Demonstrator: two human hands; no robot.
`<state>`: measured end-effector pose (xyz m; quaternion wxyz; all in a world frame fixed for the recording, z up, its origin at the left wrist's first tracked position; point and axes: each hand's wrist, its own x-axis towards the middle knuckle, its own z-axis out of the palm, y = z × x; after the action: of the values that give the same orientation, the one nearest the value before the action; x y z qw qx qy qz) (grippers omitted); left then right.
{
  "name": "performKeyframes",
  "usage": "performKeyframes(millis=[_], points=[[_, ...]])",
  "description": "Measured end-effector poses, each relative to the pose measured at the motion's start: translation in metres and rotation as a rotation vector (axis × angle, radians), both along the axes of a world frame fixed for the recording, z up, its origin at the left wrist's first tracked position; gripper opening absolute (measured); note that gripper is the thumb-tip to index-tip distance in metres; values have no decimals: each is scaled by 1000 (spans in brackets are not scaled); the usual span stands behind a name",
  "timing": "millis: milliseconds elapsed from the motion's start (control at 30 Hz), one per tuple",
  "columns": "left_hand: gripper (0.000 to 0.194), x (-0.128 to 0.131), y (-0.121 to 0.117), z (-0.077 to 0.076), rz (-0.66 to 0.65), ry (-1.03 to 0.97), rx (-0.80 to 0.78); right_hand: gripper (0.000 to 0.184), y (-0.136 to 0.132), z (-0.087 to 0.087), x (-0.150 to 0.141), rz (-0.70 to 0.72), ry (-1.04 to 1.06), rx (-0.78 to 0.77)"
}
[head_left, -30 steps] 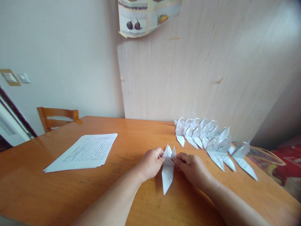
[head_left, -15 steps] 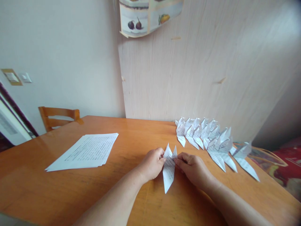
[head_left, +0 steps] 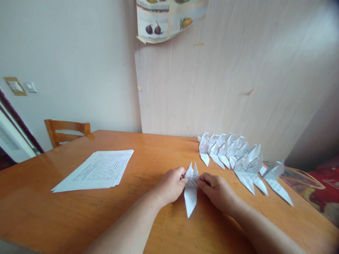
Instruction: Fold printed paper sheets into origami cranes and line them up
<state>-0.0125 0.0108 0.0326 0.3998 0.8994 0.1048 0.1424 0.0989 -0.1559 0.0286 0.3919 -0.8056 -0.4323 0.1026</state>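
Between my two hands is a folded paper figure [head_left: 190, 194] of white printed paper, with two upright points at its far end and a long pointed flap towards me. My left hand [head_left: 173, 184] pinches its left edge between thumb and fingers. On the opposite edge my right hand [head_left: 215, 190] has a similar pinch, thumb on top. Right of my hands, several like folded paper figures [head_left: 245, 181] stand grouped in rows, with one [head_left: 278, 188] at the near right end. The undersides of the held figure are hidden.
On the left of the wooden table [head_left: 106, 218] lies a stack of printed sheets [head_left: 97, 173]. A wooden chair [head_left: 67, 127] stands behind the left edge. The wall panel [head_left: 190, 95] rises at the back, with a fruit poster [head_left: 172, 21] on it. Red fabric [head_left: 323, 187] lies beyond the right edge.
The two upright points of the held figure have shifted slightly and stand closer together. Both hands keep their pinch. The whole view has moved a little.
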Motion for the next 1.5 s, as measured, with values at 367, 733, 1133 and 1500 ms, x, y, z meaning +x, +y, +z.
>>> performKeyframes(millis=[367,733,1133,1500], points=[[10,2,1,-3,13,9,-27,23,0,-4,1,15,-22,0],[7,4,5,-9,15,9,-59,22,3,-10,2,12,0,1],[10,4,5,-10,32,20,-106,24,3,-12,3,-7,-17,-13],[12,-2,-4,13,-34,-128,-288,19,5,-9,-6,83,-36,35]])
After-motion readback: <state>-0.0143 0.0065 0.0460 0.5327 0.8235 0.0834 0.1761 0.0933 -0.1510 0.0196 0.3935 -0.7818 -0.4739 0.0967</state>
